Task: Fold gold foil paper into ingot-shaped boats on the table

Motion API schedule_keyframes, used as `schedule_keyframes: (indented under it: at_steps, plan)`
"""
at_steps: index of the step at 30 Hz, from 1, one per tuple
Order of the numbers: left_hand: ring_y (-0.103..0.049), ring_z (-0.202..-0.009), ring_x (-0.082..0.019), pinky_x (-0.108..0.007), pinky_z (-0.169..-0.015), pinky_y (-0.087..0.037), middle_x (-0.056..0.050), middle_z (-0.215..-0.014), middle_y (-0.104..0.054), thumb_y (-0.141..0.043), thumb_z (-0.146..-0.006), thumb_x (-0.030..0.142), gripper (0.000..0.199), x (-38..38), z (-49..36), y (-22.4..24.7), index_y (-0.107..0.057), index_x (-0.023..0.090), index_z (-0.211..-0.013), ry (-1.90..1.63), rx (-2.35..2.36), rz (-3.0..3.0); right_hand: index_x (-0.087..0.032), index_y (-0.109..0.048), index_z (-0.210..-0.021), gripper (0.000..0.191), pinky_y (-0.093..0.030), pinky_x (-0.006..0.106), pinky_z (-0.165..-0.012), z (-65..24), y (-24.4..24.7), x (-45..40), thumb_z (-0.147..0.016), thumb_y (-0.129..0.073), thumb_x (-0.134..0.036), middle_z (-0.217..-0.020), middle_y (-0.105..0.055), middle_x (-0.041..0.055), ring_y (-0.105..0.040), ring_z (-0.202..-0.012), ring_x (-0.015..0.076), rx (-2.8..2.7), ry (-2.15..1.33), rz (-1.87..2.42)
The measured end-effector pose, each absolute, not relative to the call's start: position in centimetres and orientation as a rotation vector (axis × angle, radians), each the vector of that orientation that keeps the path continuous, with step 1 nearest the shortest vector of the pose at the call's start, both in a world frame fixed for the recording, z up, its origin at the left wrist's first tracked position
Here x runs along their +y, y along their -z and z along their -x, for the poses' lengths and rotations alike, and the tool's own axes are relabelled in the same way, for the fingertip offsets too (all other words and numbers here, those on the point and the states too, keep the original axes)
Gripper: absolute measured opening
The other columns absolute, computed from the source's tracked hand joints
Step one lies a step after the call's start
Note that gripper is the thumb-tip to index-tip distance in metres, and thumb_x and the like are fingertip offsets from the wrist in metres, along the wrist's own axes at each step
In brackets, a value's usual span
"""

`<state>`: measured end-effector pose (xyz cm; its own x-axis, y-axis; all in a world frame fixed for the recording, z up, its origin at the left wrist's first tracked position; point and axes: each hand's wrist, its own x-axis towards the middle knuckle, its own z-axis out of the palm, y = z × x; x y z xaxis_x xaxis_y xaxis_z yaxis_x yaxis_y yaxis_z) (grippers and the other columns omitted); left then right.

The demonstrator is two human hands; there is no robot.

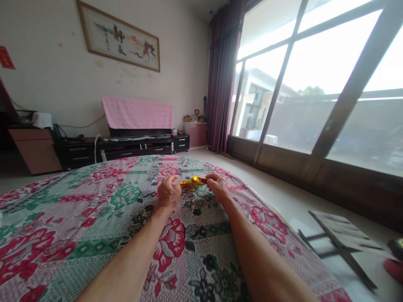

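A shiny gold object (191, 183) is held between my two hands, just above the flowered cloth (126, 235) on the round table. My left hand (169, 192) has its fingers closed at the object's left end. At the right end, my right hand (217, 184) pinches it between thumb and fingers. The gold piece looks folded or bent, with a raised part near the right fingers. Its exact shape is too small to tell.
A small folding stool (346, 235) stands on the floor to the right, with a pink object (393, 268) at the frame's edge. Behind the table is a low black cabinet (126, 149) with a pink cloth (138, 113) above it. Tall windows line the right side.
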<state>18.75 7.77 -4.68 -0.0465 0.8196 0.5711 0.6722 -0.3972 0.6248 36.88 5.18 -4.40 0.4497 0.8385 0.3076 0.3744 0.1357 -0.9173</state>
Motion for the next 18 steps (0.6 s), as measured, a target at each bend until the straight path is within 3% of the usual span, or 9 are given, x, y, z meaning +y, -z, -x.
schedule_keyframes:
  at_steps: [3,6,18]
  plan:
    - [-0.060,-0.074,-0.016,-0.025,-0.074,-0.045,-0.004,-0.079,-0.065,-0.043,-0.074,0.020,0.022,7.1,-18.4,4.3,-0.064,0.018,-0.080,-1.548,1.609,-2.060,-0.015,-0.067,-0.064,0.020,-0.036,0.018,-0.044,-37.0,4.3,4.9,-0.055,-0.049,-0.017,-0.049,-0.057,-0.0032,-0.047,-0.045,0.0088,-1.232,-0.475,1.514]
    - [-0.057,-0.063,-0.014,-0.023,-0.066,-0.043,-0.001,-0.064,-0.062,-0.042,-0.079,0.031,0.024,6.3,-18.3,4.0,-0.060,0.020,-0.069,-1.556,1.442,-2.195,-0.015,-0.066,-0.060,0.016,-0.033,0.018,-0.043,-36.9,4.2,4.8,-0.055,-0.051,-0.018,-0.046,-0.054,-0.0039,-0.044,-0.043,0.0082,-1.278,-0.462,1.568]
    - [-0.057,-0.063,-0.014,-0.023,-0.063,-0.044,-0.002,-0.068,-0.061,-0.052,-0.069,0.022,0.012,6.4,-18.5,5.1,-0.063,0.019,-0.073,-1.351,1.193,-2.507,-0.016,-0.070,-0.070,0.021,-0.037,0.017,-0.046,-36.8,4.4,5.1,-0.061,-0.051,-0.019,-0.048,-0.056,-0.0028,-0.050,-0.045,0.0088,-1.267,-0.435,1.685]
